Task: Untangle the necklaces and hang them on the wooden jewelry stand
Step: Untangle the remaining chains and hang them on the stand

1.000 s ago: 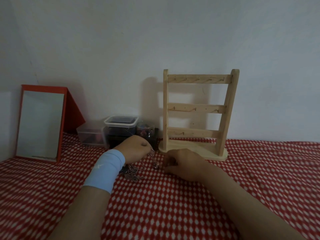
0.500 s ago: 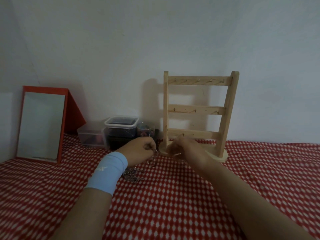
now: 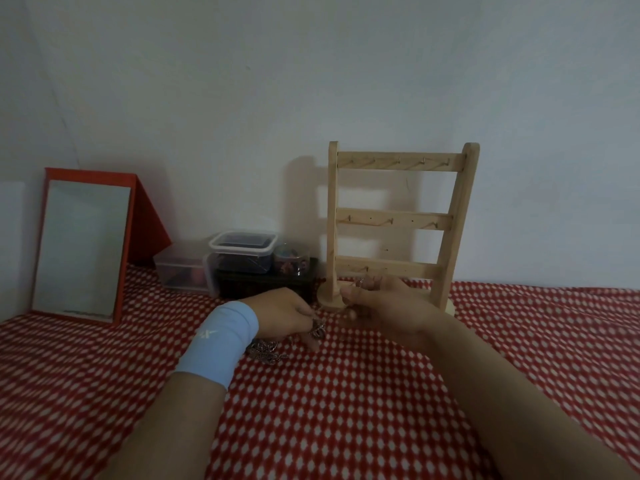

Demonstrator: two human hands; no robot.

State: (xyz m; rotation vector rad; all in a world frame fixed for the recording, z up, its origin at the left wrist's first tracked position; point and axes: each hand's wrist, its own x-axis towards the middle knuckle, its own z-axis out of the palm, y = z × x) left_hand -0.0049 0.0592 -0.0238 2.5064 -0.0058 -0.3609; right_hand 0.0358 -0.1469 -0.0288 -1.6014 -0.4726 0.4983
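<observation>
A tangled heap of silver necklaces (image 3: 265, 351) lies on the red checked cloth, partly under my left wrist. My left hand (image 3: 280, 315), with a light blue wristband, pinches a bunch of chain at its fingertips just above the cloth. My right hand (image 3: 384, 306) is raised in front of the base of the wooden jewelry stand (image 3: 398, 223) and pinches a thin chain end near the stand's lowest rail. The stand has three rails with small hooks, and nothing hangs on them. Any chain strung between my hands is too faint to make out.
A red-framed mirror (image 3: 83, 247) leans against the wall at the left. Clear plastic boxes (image 3: 242, 252) and a dark box (image 3: 266, 285) sit between the mirror and the stand. The white wall is close behind. Red checked cloth (image 3: 346, 410) covers the surface.
My right hand has risen from the cloth toward the stand's base, taking a chain end with it. My left hand has dropped slightly and still pinches the chains.
</observation>
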